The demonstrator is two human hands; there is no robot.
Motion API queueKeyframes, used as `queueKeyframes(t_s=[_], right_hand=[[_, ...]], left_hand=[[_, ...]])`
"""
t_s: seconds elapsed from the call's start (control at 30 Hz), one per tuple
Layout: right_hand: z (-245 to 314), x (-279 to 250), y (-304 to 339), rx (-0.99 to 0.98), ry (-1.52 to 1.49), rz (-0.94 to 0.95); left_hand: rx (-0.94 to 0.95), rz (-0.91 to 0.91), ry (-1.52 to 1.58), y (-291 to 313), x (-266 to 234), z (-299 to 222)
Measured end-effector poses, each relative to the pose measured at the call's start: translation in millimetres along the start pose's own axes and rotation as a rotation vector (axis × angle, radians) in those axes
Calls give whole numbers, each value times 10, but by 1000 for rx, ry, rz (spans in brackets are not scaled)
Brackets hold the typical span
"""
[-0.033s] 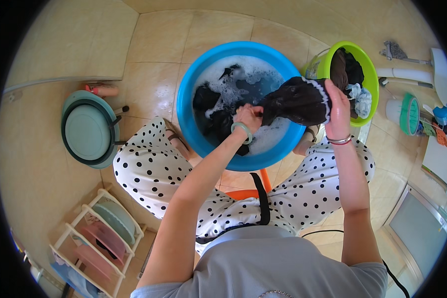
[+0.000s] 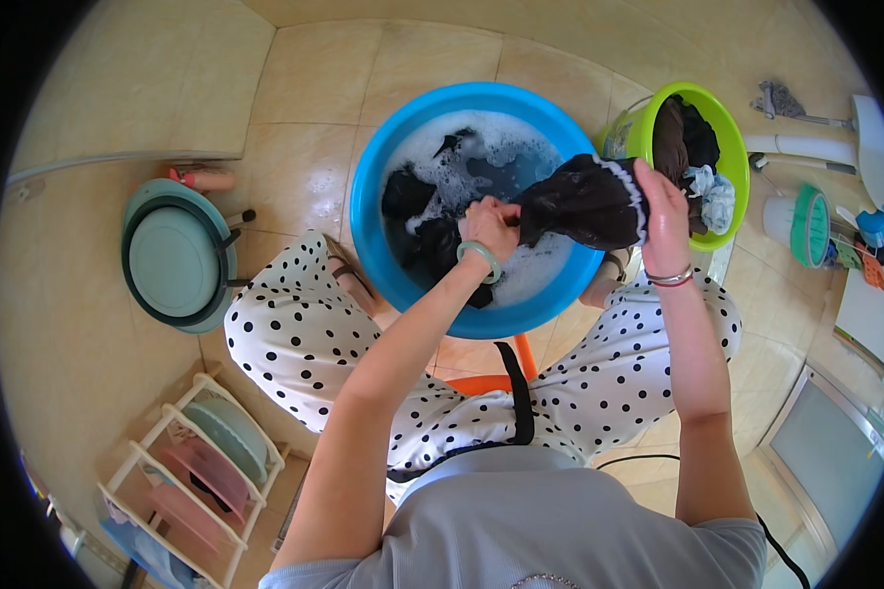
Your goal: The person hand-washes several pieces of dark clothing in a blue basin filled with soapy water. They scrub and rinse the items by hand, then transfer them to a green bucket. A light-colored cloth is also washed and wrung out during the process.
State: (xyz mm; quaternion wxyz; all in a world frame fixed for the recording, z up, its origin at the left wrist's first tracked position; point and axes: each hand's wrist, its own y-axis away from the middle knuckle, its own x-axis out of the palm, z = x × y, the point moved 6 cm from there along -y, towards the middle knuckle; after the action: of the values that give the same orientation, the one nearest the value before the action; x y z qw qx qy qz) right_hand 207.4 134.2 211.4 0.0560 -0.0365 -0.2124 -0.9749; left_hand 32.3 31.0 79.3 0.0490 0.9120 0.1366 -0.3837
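A wet dark brown garment [image 2: 581, 203] with a wavy white trim is stretched between my hands, over the right side of a blue basin [image 2: 364, 157]. My left hand [image 2: 491, 228], with a pale green bangle at the wrist, pinches its narrow end just above the suds. At the wide, trimmed end my right hand [image 2: 667, 218] grips the cloth; some of its fingers are hidden behind or inside the fabric. Foamy water [image 2: 501, 128] fills the basin, and dark clothes [image 2: 408, 194] lie partly sunk in its left half.
A lime green bucket [image 2: 735, 187] holding dark and pale blue clothes stands right of the basin. Stacked basins [image 2: 174, 263] lean on the left wall. A white rack [image 2: 182, 471] with more basins is at lower left. A brush and small baskets [image 2: 808, 226] are far right.
The garment's trimmed end has dipped slightly, and my left hand has turned a little at the narrow end. Both hands keep hold of the cloth.
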Motion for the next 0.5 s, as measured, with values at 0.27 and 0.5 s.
queueKeyframes(t_s=[0.27,0.5], right_hand=[[-31,38,-90,-26,301,75],[108,-205,-222,-56,-48,-84]], left_hand=[[-441,370,859,-155,-29,462],[-917,759,1582,269,8,325]])
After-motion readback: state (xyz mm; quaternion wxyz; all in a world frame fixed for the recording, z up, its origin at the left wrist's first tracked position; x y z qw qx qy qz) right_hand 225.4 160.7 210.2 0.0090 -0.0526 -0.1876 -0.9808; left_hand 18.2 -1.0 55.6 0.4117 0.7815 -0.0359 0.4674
